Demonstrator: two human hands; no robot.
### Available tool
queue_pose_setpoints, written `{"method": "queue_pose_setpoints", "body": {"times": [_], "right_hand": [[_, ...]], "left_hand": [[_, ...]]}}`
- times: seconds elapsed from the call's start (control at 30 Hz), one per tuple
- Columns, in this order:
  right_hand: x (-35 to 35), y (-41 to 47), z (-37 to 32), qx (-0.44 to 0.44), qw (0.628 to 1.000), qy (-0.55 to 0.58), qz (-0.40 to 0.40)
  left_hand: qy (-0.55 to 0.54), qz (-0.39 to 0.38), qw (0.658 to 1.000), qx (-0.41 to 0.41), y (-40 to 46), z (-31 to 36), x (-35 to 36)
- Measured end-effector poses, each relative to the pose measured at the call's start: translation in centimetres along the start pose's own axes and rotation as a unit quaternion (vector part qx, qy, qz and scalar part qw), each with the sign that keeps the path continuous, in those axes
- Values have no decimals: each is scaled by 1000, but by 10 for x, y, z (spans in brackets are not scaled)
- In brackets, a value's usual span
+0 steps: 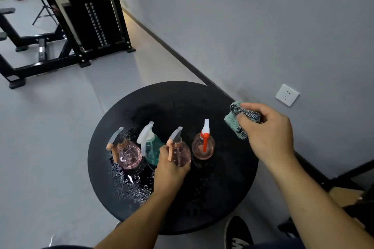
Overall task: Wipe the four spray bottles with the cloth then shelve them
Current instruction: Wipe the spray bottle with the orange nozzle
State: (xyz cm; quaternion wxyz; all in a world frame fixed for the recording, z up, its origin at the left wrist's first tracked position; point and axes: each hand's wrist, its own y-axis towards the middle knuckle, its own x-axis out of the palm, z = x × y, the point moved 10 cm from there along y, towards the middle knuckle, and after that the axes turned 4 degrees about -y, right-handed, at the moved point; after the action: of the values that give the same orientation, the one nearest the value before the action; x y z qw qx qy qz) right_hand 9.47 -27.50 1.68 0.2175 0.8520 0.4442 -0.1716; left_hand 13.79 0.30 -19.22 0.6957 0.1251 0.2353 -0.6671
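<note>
Several spray bottles stand in a row on the round black table (222,198). From the left: a pink round bottle with a grey and orange trigger (129,153), a teal bottle with a white trigger (152,147), a second pink bottle with a grey and orange trigger (182,153), and a pink bottle with a white and red trigger (203,146). My left hand (170,169) grips the second pink bottle from the near side. My right hand (267,133) holds a folded teal and checked cloth (238,121) above the table's right edge.
Water drops and a puddle (131,184) lie on the table's left front. A grey wall with a white socket (287,95) is close on the right. A black weight machine (89,18) stands far left. A wooden shelf (344,196) sits low at right, beside my shoe (238,234).
</note>
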Motion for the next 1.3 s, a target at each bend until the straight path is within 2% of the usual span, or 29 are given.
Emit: {"method": "queue_pose_setpoints", "body": {"times": [0.2,0.43,0.73,0.83,0.97,1.03,1.1,1.2,1.3], "right_hand": [[-2,2,7,0,1000,-1,-3],[-1,4,8,-4,1000,-7,0],[-4,-4,0,-3,1000,2,3],[-9,-10,-2,2,1000,5,4],[-20,-17,-7,3,1000,10,2],[-24,-20,-7,3,1000,14,2],[-27,-20,-7,4,1000,17,4],[-30,-18,-2,13,1000,12,5],[-33,-15,2,16,1000,2,8]], "left_hand": [[-35,12,999,-9,9,-1,5],[-1,9,1000,4,10,-1,2],[-26,52,998,30,-21,22,-39],[-14,89,993,73,-37,47,-65],[33,133,974,180,-59,98,-89],[45,110,968,220,-64,116,-83],[41,71,971,226,-65,127,-70],[39,12,977,208,-61,135,-41],[30,-33,987,152,-49,127,-9]]}}
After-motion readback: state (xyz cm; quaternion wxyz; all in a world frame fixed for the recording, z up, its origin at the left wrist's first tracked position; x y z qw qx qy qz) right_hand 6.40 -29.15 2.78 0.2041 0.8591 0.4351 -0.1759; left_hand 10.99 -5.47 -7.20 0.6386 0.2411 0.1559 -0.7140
